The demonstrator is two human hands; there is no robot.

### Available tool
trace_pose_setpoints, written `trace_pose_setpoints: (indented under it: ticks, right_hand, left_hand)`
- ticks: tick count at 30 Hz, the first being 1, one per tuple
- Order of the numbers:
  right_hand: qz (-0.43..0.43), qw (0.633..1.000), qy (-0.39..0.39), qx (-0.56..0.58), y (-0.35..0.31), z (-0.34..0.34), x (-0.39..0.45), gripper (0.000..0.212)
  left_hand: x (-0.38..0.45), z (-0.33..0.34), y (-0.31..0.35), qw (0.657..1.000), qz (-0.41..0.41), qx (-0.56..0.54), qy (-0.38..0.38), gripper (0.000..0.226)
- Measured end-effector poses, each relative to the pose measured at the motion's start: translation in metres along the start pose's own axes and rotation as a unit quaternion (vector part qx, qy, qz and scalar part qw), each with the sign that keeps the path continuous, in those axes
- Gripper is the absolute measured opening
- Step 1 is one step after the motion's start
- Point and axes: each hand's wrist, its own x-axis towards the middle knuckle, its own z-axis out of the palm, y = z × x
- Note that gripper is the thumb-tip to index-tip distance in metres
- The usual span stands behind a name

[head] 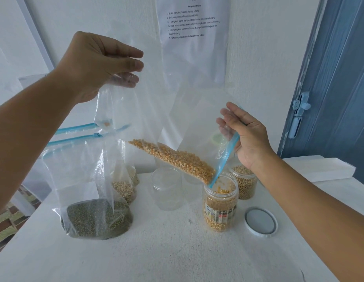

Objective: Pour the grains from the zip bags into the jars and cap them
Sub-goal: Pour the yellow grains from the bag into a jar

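The left hand [91, 64] pinches the zip bag [160, 110] bottom high while the right hand [246, 137] grips its mouth just below, funnelling yellow grains [177, 159] into the open jar [220, 202] beneath the right hand.

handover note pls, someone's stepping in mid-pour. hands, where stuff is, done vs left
Left hand: grip on the raised bottom of the corn bag.
Right hand: grip at the bag's blue zip edge, steering the mouth into the labelled jar.
Labelled jar nearly full, corn left in the bag, pour under way. Its lid lies on the table beside it, to the right.
Back jar holds pale grains, no cap on it that I can see. Empty jar open.
Left to do: green bean bag and pale grain bag unpoured; cap all jars.
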Motion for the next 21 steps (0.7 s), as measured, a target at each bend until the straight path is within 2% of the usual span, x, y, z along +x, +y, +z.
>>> trace_pose_setpoints:
  ticks: [21]
  right_hand:
    - [0.002, 1.0, 0.012, 0.025, 0.0025, -0.0044, 0.0011, 0.031]
  left_hand:
    - [0.0014, 0.0066, 0.0069, 1.0, 0.01, 0.009, -0.011, 0.026]
